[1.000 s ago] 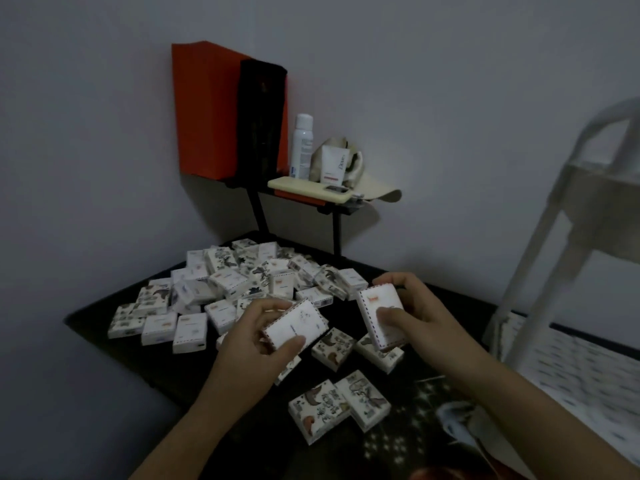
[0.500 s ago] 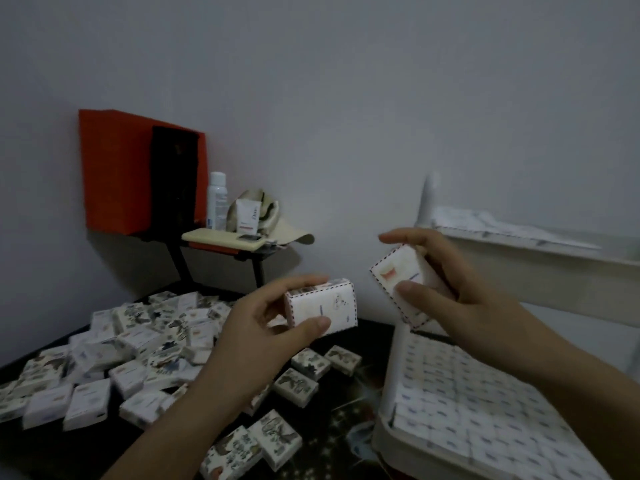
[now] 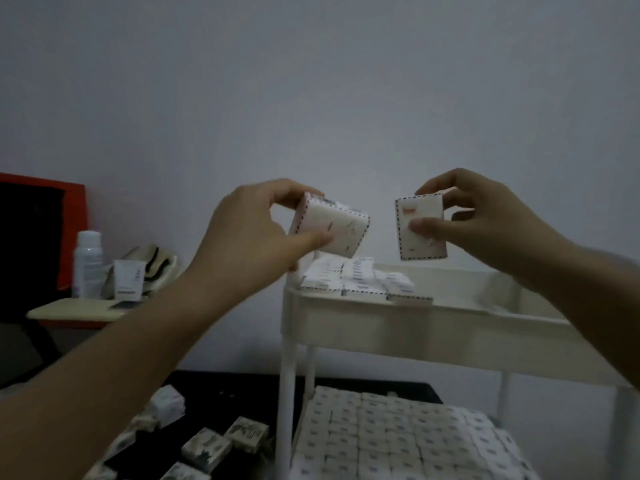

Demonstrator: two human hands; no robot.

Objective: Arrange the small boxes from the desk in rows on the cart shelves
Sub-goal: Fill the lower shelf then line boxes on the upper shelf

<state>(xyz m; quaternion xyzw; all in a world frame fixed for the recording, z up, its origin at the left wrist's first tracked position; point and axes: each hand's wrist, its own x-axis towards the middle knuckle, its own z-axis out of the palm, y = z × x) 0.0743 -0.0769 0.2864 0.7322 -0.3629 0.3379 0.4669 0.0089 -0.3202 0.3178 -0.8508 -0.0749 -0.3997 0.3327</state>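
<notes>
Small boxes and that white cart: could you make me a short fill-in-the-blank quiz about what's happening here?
1. Each hand holds ____ small box: the left hand its box, the right hand another.
2. Both held boxes are raised above the cart's ____ shelf.
3. The lower shelf is ____ with rows of boxes.
4. Loose boxes lie on the ____ desk.

Missing words: one; top; packed; black

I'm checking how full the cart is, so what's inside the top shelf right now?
The top shelf holds a cluster of small white boxes at its left end; the right part looks bare. The shelf's front wall covers the bottom of the boxes, so how deep they are stacked cannot be seen.
</notes>
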